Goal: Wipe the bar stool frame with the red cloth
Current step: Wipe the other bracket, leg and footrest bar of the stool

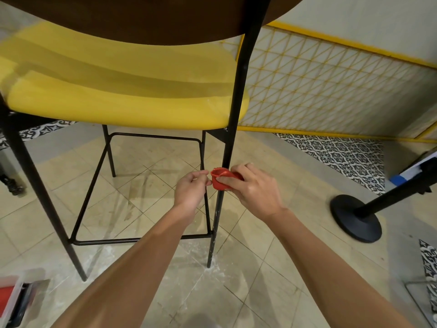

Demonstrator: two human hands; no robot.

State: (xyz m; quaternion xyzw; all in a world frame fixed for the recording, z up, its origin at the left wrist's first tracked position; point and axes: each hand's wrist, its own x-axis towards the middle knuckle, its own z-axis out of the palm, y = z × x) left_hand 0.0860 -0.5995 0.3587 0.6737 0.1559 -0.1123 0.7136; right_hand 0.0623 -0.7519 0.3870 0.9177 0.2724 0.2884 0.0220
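Note:
A bar stool with a yellow seat [123,91] and a thin black metal frame [238,91] stands in front of me. The red cloth [221,179] is wrapped around the near right leg of the frame, below the seat. My right hand [253,189] grips the cloth against that leg. My left hand [190,191] pinches the cloth's left edge with thumb and fingertips. The part of the leg under the cloth is hidden. White dust speckles the lower leg [214,235] and the floor at its foot.
A black post with a round base [356,217] stands to the right. A yellow wire panel [331,86] leans along the wall behind. A clear box with red contents [11,301] lies at the lower left. The stool's footrest bars [142,240] cross between the legs.

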